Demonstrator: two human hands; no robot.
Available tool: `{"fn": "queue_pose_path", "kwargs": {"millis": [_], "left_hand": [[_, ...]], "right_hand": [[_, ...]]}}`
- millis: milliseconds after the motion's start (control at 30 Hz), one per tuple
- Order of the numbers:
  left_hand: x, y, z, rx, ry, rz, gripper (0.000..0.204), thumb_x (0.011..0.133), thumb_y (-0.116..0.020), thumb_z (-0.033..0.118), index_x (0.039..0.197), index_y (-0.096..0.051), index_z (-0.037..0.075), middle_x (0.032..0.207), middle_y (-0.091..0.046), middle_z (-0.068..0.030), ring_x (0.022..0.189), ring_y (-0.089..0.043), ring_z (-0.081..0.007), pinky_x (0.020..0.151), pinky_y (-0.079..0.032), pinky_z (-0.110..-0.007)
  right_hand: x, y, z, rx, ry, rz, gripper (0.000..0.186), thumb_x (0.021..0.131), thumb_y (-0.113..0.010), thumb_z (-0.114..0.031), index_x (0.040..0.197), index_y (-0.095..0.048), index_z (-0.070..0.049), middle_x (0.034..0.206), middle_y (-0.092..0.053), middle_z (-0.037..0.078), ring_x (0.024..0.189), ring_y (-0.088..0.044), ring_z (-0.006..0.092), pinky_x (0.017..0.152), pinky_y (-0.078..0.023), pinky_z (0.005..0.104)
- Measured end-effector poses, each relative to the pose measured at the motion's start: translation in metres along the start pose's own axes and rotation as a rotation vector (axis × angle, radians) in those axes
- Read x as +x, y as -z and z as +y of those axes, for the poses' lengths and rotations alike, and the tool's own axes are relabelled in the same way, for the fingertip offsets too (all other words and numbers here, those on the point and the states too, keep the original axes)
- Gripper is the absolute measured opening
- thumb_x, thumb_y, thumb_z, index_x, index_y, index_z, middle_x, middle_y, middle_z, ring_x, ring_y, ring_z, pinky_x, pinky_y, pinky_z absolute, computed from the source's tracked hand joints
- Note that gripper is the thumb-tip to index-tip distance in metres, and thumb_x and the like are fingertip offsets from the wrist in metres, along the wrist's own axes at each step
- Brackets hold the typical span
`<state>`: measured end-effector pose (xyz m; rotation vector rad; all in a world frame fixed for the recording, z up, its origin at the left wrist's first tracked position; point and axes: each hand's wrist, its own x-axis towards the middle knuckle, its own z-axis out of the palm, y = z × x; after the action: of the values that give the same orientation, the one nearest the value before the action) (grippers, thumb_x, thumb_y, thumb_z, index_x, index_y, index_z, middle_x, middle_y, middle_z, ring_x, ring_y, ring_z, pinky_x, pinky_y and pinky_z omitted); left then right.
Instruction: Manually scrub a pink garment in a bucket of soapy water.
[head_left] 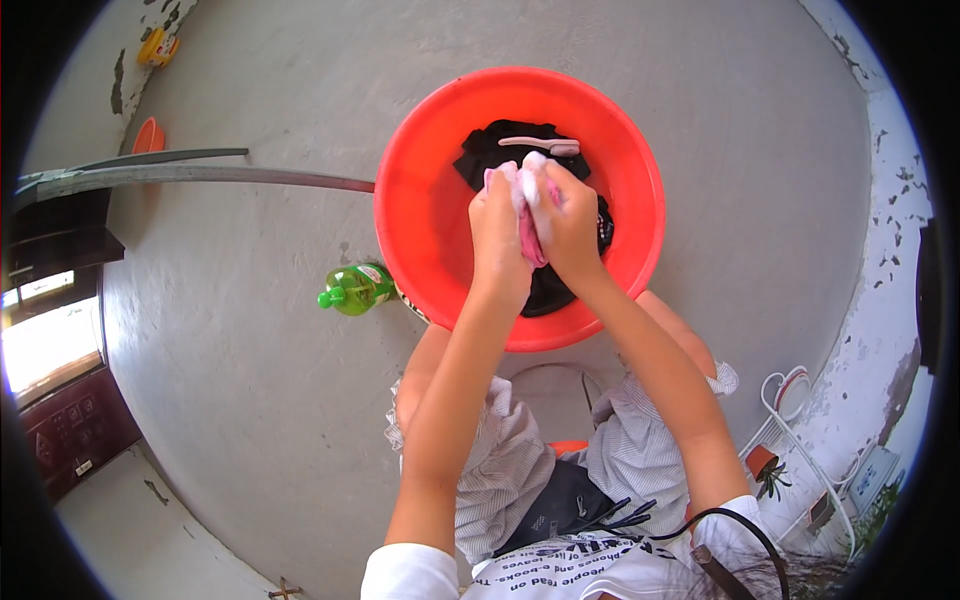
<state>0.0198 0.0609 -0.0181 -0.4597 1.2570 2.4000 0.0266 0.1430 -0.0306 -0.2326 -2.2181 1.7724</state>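
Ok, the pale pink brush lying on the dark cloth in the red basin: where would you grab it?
Probably the slim handle of the pale pink brush, which points left and lies flat on the black cloth. Come from above, fingers across its narrow width. Both the left hand and right hand are bunched around a pink-and-white cloth.

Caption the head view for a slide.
Both hands, left and right, wring a pink cloth over a red basin holding dark clothes and a brush.

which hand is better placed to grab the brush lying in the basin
Right, probably. The right hand grips the pink cloth just below the pale brush resting on the black garment; the left hand sits slightly farther off.
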Motion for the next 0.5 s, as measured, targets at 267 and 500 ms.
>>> {"fn": "queue_pose_path", "kwargs": {"millis": [267,500], "left_hand": [[0.003,-0.011,0.012,-0.004,0.025,0.138,0.028,0.088,-0.047,0.032,0.082,-0.054,0.005,0.070,-0.054,-0.0018,0.060,-0.052,-0.0100,0.052,-0.041,-0.024],[0.011,0.011,0.013,-0.040,0.001,0.153,0.031,0.080,-0.059,0.041,0.094,-0.053,0.014,0.085,-0.052,0.0019,0.077,-0.050,-0.0120,0.068,-0.042,-0.027]], "right_hand": [[-0.007,-0.002,-0.003,-0.111,0.154,0.006,0.014,0.080,-0.057,-0.018,0.076,-0.059,-0.004,0.063,-0.054,0.016,0.058,-0.055,0.0313,0.052,-0.043,0.0351],[-0.015,-0.006,-0.005,-0.258,0.521,-0.131,0.009,0.078,-0.057,-0.009,0.078,-0.060,0.000,0.059,-0.054,0.013,0.050,-0.054,0.0245,0.048,-0.041,0.0328]]}}
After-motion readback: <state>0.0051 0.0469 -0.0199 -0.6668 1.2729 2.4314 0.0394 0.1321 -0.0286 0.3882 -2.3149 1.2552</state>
